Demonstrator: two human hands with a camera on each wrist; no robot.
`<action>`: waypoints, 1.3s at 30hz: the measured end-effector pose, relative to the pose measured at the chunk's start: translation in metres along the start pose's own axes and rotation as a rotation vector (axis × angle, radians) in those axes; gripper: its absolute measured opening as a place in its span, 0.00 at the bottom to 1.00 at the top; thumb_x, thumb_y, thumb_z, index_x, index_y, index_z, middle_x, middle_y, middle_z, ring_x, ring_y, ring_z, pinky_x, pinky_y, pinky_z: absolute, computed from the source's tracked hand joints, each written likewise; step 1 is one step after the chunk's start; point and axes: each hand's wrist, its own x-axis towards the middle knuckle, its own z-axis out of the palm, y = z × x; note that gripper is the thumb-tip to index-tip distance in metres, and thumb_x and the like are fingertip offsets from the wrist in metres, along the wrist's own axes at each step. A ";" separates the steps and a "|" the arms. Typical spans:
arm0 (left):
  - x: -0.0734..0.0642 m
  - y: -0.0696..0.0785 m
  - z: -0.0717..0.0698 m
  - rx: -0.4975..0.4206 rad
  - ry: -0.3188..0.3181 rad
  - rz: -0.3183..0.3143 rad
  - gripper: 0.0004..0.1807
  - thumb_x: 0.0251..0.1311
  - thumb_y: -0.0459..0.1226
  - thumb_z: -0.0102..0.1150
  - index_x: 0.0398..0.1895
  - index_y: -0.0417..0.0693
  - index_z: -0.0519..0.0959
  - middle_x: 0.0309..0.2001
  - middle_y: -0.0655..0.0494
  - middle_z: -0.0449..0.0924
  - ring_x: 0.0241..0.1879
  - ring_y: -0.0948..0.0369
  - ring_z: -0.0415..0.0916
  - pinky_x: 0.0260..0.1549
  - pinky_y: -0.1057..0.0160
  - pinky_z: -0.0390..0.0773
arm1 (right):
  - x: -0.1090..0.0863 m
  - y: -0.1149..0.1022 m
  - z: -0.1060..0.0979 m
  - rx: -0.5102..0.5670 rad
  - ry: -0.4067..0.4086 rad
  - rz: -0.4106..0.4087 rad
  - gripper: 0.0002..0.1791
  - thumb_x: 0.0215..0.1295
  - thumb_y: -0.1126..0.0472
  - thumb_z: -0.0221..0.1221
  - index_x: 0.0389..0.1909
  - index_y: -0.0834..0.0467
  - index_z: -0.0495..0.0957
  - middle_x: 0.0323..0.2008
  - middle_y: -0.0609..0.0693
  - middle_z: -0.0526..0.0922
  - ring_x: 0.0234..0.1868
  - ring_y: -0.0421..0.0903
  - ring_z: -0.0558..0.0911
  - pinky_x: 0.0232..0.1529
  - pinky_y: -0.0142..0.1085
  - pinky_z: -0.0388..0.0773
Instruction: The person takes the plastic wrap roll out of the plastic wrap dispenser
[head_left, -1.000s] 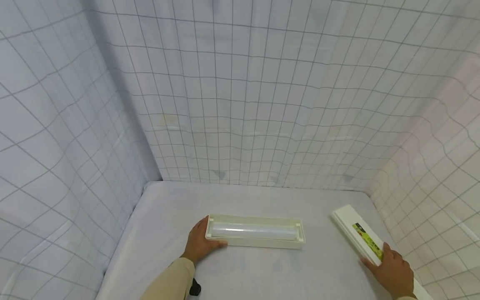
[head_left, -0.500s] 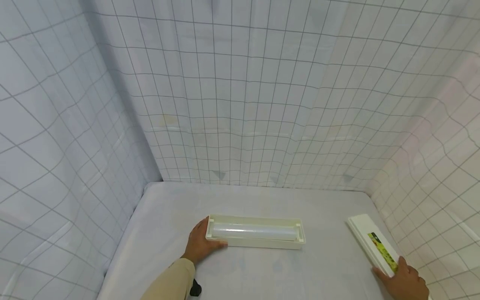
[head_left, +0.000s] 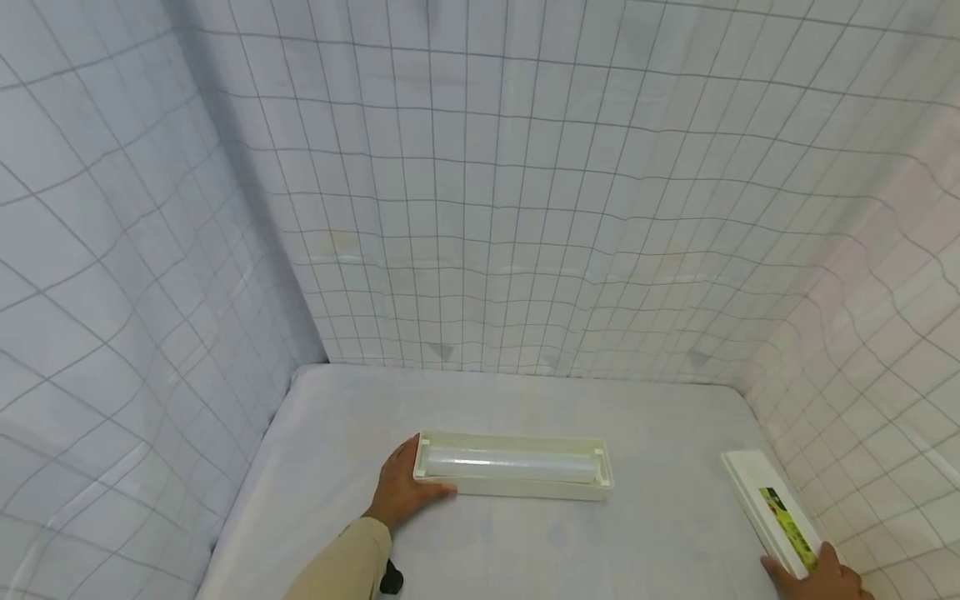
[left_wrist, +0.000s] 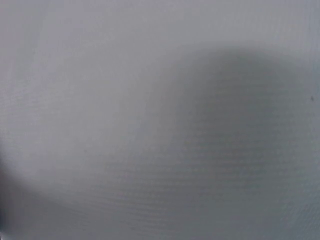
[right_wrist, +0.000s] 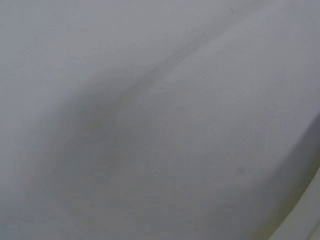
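A cream-coloured plastic cling film dispenser box (head_left: pixel 525 490) lies lengthwise on the white cloth with its top off. Inside it sits a shiny roll of cling film (head_left: pixel 510 465). My left hand (head_left: pixel 400 490) grips the box's left end, thumb along the near side and fingers behind. At the lower right, my right hand (head_left: pixel 821 579) holds the long white lid (head_left: pixel 750 473) across its width, thumb on one edge and fingers on the other. The lid bears a yellow-green label (head_left: pixel 787 525) and slants beside the right wall; its near end is hidden. Neither wrist view shows a hand.
White cloth (head_left: pixel 495 400) covers the work surface. Grid-patterned sheets (head_left: pixel 480 208) hang behind and at both sides, the right one close to the lid. Something small and black (head_left: pixel 391 577) shows beside the left sleeve (head_left: pixel 341 562).
My right hand has drawn the lid towards me and to the right, nearer the right wall. The left hand and the box have stayed where they were.
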 end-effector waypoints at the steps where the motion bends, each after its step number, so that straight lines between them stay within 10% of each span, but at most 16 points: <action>1: 0.000 0.000 0.000 0.001 0.000 0.001 0.65 0.29 0.62 0.84 0.76 0.49 0.66 0.72 0.49 0.72 0.73 0.44 0.64 0.74 0.39 0.62 | -0.001 0.000 0.001 0.013 0.008 0.010 0.63 0.46 0.32 0.72 0.64 0.73 0.51 0.43 0.80 0.65 0.48 0.76 0.71 0.48 0.63 0.72; 25: 0.000 -0.001 0.001 0.029 0.011 0.010 0.65 0.30 0.64 0.83 0.75 0.49 0.66 0.71 0.49 0.72 0.74 0.44 0.64 0.74 0.39 0.63 | 0.003 0.003 0.002 0.032 -0.059 0.045 0.76 0.39 0.17 0.66 0.69 0.72 0.47 0.52 0.79 0.60 0.51 0.73 0.66 0.53 0.64 0.70; 33: 0.000 -0.001 0.001 0.023 0.005 0.010 0.65 0.29 0.63 0.83 0.75 0.49 0.66 0.71 0.49 0.72 0.74 0.44 0.64 0.74 0.39 0.62 | 0.006 -0.003 -0.012 -0.003 -0.075 -0.036 0.71 0.49 0.17 0.59 0.66 0.76 0.48 0.52 0.80 0.64 0.52 0.73 0.70 0.54 0.62 0.71; 39: 0.000 -0.002 0.003 0.025 0.009 0.014 0.65 0.29 0.63 0.84 0.75 0.49 0.66 0.70 0.50 0.73 0.73 0.45 0.65 0.74 0.39 0.63 | 0.014 -0.009 -0.019 0.007 0.007 -0.160 0.67 0.50 0.16 0.57 0.63 0.75 0.57 0.39 0.75 0.74 0.39 0.67 0.78 0.36 0.56 0.77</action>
